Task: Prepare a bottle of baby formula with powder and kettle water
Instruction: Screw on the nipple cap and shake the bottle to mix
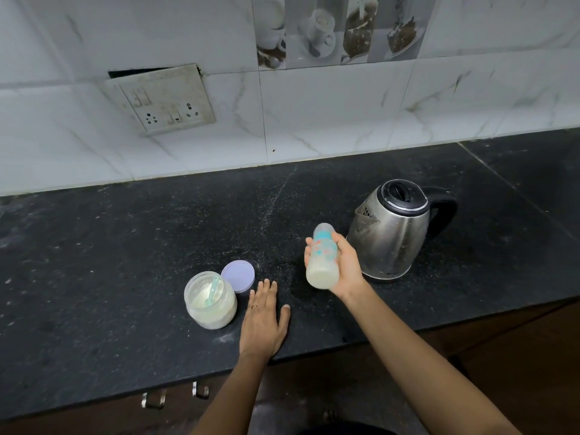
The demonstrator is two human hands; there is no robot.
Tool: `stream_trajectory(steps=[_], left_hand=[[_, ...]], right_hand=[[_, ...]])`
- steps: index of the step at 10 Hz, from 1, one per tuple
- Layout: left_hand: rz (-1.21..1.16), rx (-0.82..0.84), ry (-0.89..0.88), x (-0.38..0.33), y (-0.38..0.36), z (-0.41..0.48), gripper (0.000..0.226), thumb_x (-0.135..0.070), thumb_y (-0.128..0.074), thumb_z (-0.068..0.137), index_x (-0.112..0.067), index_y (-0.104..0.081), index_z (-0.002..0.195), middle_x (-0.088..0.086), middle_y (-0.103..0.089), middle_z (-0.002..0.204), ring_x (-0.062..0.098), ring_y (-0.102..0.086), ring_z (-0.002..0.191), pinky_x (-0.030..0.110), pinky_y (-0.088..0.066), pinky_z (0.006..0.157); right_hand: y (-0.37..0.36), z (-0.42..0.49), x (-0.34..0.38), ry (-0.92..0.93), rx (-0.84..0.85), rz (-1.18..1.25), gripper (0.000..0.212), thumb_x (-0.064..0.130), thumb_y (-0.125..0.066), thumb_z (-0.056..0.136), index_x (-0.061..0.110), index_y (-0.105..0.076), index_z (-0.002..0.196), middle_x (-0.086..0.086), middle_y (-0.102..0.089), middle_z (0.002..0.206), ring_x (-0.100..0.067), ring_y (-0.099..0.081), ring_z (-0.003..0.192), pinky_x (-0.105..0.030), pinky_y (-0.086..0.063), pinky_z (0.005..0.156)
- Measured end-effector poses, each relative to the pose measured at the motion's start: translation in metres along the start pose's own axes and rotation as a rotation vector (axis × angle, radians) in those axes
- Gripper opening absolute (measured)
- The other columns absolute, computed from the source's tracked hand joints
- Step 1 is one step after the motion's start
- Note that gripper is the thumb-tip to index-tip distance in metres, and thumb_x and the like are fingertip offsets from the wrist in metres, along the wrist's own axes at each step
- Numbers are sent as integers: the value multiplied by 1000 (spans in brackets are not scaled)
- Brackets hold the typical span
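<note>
My right hand (343, 265) grips a capped baby bottle (322, 258) with a teal pattern, held tilted above the black counter (125, 277); pale milky liquid fills its lower end. My left hand (263, 321) lies flat on the counter, fingers apart, holding nothing. Just left of it stands an open clear jar of white powder (211, 301) with a teal scoop (213, 290) inside. The jar's lilac lid (238, 276) rests on the counter behind it. A steel kettle (392, 230) with a black handle stands right of the bottle, lid closed.
A white tiled wall (314, 114) runs along the back of the counter, with a socket panel (163, 102) at the upper left. The counter's front edge is close to my body, with drawer handles (175, 395) below it.
</note>
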State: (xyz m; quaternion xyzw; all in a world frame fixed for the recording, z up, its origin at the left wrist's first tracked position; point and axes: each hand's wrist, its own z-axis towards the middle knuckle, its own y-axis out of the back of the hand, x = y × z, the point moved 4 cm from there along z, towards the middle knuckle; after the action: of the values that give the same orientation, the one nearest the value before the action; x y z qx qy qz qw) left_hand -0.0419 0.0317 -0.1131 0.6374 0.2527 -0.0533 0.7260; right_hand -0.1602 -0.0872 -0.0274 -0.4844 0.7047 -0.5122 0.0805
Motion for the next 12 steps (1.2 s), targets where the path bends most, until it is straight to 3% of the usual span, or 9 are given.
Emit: stream_trajectory(steps=[2,3,6,7,8,9,10,11,12], left_hand=[[-10,-9,1,1,0,-1,74,-52,-15,89,-11,-27,149,8,-25,156,15,-12,146,25,5,117],[-5,-5,1,0,1,-1,75,-53,-13,89,-11,-26,149,8,-23,157,14,-10,147,23,8,116],[5,0,5,-1,1,-1,75,-53,-11,88,-12,-25,149,7,-22,157,13,-9,147,23,9,115],[1,4,1,0,1,-1,76,-54,-10,88,-12,-24,150,6,-22,158,13,-8,147,22,10,115],[2,1,-1,0,1,-1,76,-54,-11,88,-12,-25,149,7,-22,157,13,-9,147,22,10,114],[9,-2,-1,0,0,-1,75,-54,-11,88,-12,-24,150,6,-21,158,12,-8,147,22,10,114],[5,0,-3,0,1,-1,75,-54,-11,88,-12,-24,150,6,-22,158,12,-8,146,22,9,114],[4,-9,1,0,1,-1,74,-53,-13,89,-12,-26,149,6,-23,157,12,-11,146,22,8,115],[13,2,0,0,0,-1,74,-53,-13,89,-13,-24,150,5,-22,158,12,-9,146,20,11,114]], right_hand=[[-4,-3,-1,-73,79,-12,52,47,-54,86,5,-55,117,-7,-63,94,-18,-62,64,-28,-56,56],[-8,-3,4,-5,2,82,49,46,-58,88,3,-60,112,-9,-66,94,-20,-65,70,-31,-59,63],[-18,-5,6,-31,56,83,58,45,-62,86,9,-52,130,-8,-65,100,-19,-65,69,-32,-59,61],[-18,-11,5,-116,264,-46,67,37,-79,71,8,-52,125,-9,-63,95,-20,-63,63,-31,-57,56],[-23,-15,6,-78,358,-230,64,35,-77,71,14,-53,127,-9,-61,94,-19,-61,63,-30,-55,55],[-17,-8,7,10,157,-32,51,35,-70,79,5,-56,117,-9,-62,98,-18,-64,68,-31,-58,61],[-18,-12,2,-51,258,-111,54,32,-84,62,5,-67,105,-9,-63,93,-19,-61,63,-30,-55,55],[-20,-11,0,-50,250,-192,54,34,-84,59,3,-69,101,-9,-64,90,-19,-60,61,-29,-54,55],[-25,-13,-6,-26,168,-103,46,36,-61,81,1,-55,111,-10,-60,89,-19,-60,61,-29,-56,58]])
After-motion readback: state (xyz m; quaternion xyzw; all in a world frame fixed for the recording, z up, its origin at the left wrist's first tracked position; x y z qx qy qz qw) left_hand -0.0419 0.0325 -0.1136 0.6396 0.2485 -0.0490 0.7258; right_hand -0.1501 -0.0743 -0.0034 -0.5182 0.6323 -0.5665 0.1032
